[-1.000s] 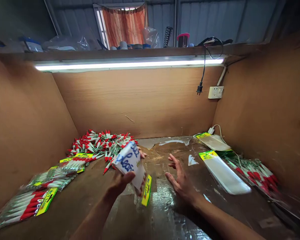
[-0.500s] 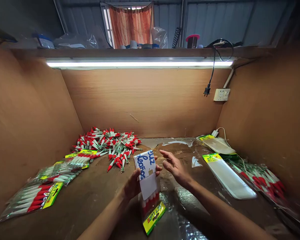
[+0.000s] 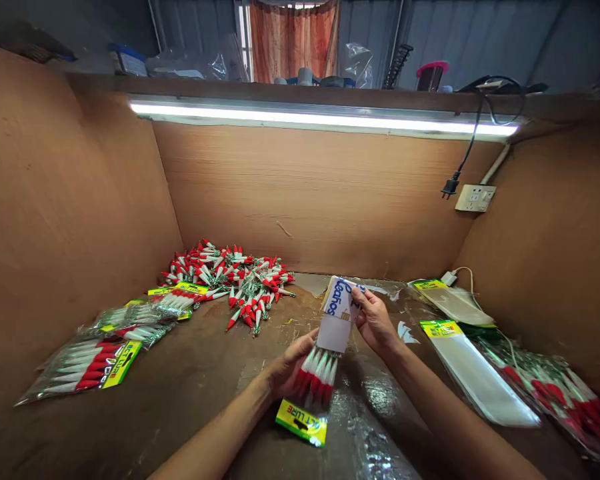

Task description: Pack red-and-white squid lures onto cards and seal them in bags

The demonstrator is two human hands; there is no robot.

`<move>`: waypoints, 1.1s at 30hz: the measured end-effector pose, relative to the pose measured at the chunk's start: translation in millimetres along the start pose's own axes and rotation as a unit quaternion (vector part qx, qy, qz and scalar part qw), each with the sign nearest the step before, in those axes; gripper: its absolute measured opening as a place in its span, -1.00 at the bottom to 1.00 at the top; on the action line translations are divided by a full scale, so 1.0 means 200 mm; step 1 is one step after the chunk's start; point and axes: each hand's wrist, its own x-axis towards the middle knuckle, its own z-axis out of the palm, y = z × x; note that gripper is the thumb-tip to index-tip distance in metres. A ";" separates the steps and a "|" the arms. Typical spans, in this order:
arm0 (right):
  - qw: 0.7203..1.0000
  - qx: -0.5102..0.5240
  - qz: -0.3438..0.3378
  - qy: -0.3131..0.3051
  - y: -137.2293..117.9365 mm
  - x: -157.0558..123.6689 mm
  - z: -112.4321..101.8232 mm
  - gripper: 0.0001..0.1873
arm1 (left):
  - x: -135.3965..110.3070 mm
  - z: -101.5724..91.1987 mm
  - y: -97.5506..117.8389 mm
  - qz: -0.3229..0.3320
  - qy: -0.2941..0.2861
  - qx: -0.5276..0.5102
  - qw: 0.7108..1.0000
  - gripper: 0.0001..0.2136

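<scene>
My left hand grips the left side of a clear bag of red and white fishing lures. The bag's yellow-green header points down toward me. At its far end a white card with blue lettering covers the tips of the lures. My right hand pinches the card's upper right edge between thumb and fingers. Whether the card's lower end lies inside the bag or against it, I cannot tell.
A heap of loose lures lies at the back left, with filled lure bags in front. Flat empty bags and a pile of wrapped lures lie right. A plug hangs from the shelf.
My right hand, apart from the card before, has closed on its upper edge. The card has shifted away from the header, uncovering more of the lures. The view has turned slightly left.
</scene>
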 end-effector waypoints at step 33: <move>0.817 -0.505 -0.223 0.164 -0.11 0.01 -0.42 -0.28 | 0.00 -0.08 -0.13 0.003 0.043 0.068 0.997 -0.06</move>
